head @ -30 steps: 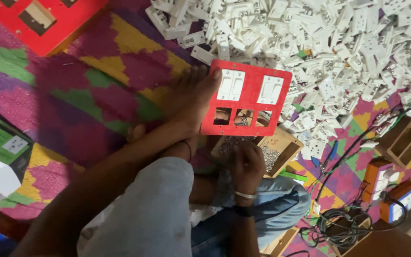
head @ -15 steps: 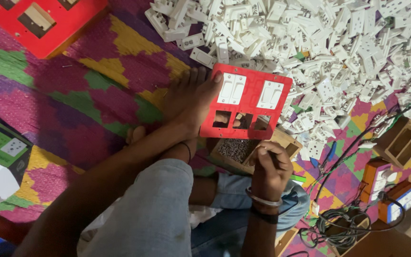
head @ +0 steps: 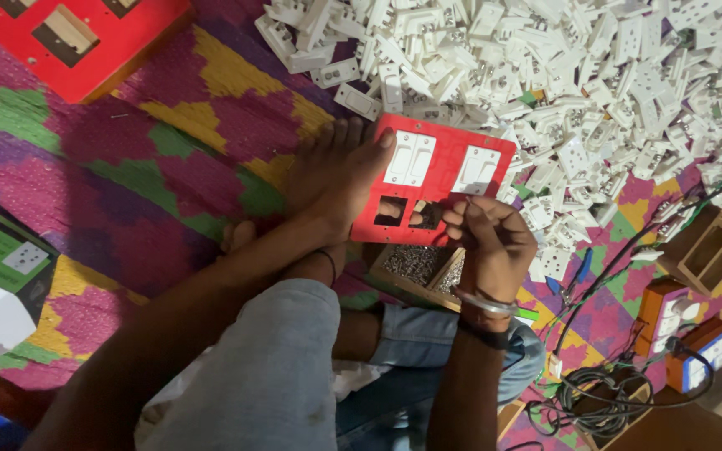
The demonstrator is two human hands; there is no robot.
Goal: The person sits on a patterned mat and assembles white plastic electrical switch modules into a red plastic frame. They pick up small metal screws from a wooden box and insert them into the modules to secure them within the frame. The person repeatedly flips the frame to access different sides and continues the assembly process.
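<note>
Mid-assembly on the red plate [head: 440, 179], which rests on the foot [head: 336, 179] above the box of screws [head: 418, 266]. Right hand [head: 495, 246] pinches something tiny at its lower edge, probably a screw. Left hand's hidden. Next needs careful lining up, I'd guess.

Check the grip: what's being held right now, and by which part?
The right hand grips the red switch plate at its lower right edge, fingers curled over it. Whether it also pinches a screw cannot be told. The left hand is not clearly visible; a bare foot rests against the plate's left edge.
</note>
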